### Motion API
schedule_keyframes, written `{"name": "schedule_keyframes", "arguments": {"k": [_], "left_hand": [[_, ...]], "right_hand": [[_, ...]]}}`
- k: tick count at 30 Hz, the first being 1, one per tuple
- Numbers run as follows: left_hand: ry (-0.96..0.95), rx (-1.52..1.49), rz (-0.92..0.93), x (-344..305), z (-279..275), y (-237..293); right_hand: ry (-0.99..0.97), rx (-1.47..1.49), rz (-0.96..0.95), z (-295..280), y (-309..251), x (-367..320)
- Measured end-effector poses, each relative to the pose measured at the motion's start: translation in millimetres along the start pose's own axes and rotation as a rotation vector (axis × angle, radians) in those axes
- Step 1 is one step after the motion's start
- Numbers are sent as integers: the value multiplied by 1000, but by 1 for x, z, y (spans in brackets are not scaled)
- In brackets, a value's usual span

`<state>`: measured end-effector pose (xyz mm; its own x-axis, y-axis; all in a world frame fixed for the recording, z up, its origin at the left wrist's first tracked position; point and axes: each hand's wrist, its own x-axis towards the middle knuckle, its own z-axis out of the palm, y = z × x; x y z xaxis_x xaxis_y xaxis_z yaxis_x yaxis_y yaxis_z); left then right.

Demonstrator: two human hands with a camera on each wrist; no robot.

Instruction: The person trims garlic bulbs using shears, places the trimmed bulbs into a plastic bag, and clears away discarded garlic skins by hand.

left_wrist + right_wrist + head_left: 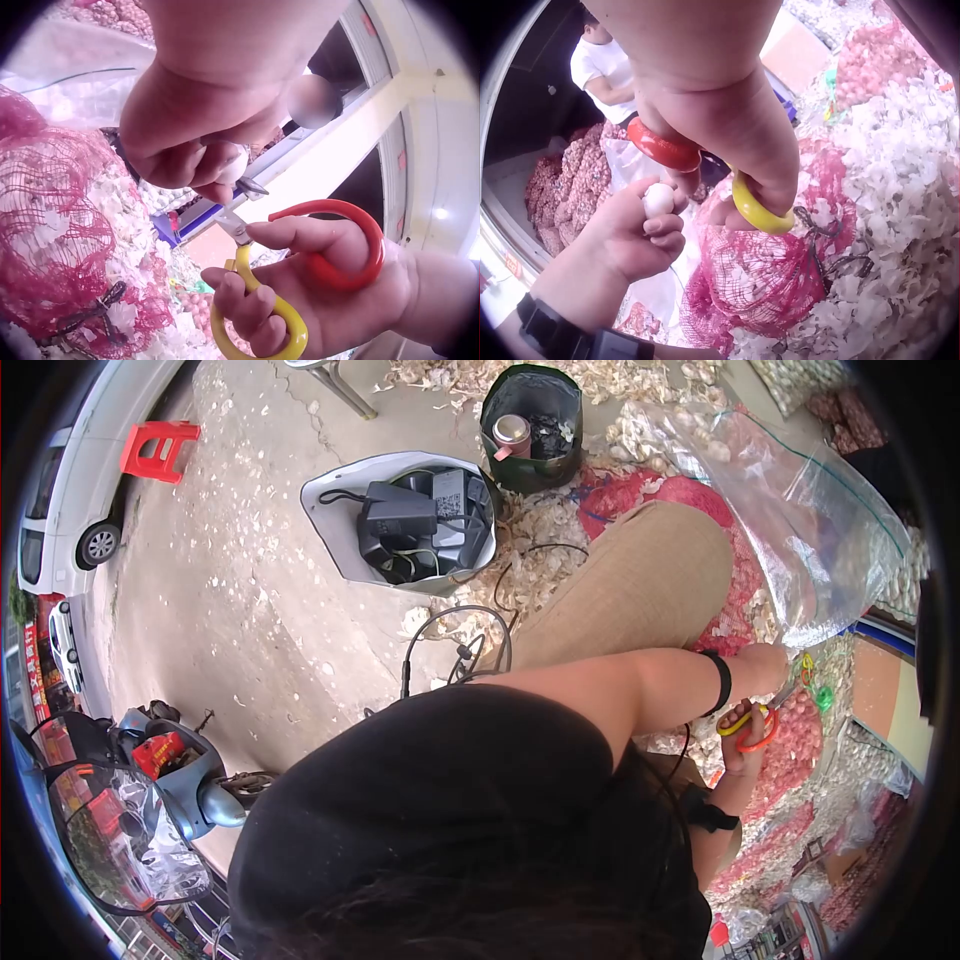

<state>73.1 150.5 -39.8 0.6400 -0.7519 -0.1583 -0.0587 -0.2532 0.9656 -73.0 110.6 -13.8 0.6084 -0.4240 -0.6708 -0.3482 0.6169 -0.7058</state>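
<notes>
My left hand (765, 665) grips a round white garlic bulb (658, 200), which shows between thumb and fingers in the right wrist view. Close beside it, my right hand (740, 755) holds a pair of scissors with one red handle (375, 232) and one yellow handle (298, 322). Thumb and fingers pass through the two loops, which stand apart. A scissor blade (234, 225) points up at the left hand in the left wrist view. Below both hands lies a pink mesh bag (765, 277) with pale garlic skins about it.
Loose garlic skins (900, 225) heap up beside the mesh bag. A clear plastic bag (800, 520) lies past my left hand. At my left stand a white bag of black devices (330, 540) and a dark bucket (530, 478) with a cup. Someone in a white shirt (600, 67) is behind.
</notes>
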Motion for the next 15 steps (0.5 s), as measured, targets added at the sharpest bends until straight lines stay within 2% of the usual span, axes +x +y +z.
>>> {"name": "schedule_keyframes", "arguments": {"k": [3,5,6,8,9,11,15], "left_hand": [[-52,-39,-53,-5,-5,2],[-168,-149,-108,-5,-3,0],[-167,-150,-107,-5,7,-3],[-45,34,-75,-1,33,-11],[-45,34,-74,-2,25,-8],[-278,35,-15,-9,1,1],[-179,-92,-22,-15,-1,2]], "right_hand": [[28,84,-75,5,-6,-1],[65,121,-170,8,-9,1],[65,120,-171,4,-10,4],[6,74,-282,-8,-11,12],[5,73,-283,-8,-12,12],[47,73,-269,-5,-14,9],[108,87,-237,-2,-16,6]]}}
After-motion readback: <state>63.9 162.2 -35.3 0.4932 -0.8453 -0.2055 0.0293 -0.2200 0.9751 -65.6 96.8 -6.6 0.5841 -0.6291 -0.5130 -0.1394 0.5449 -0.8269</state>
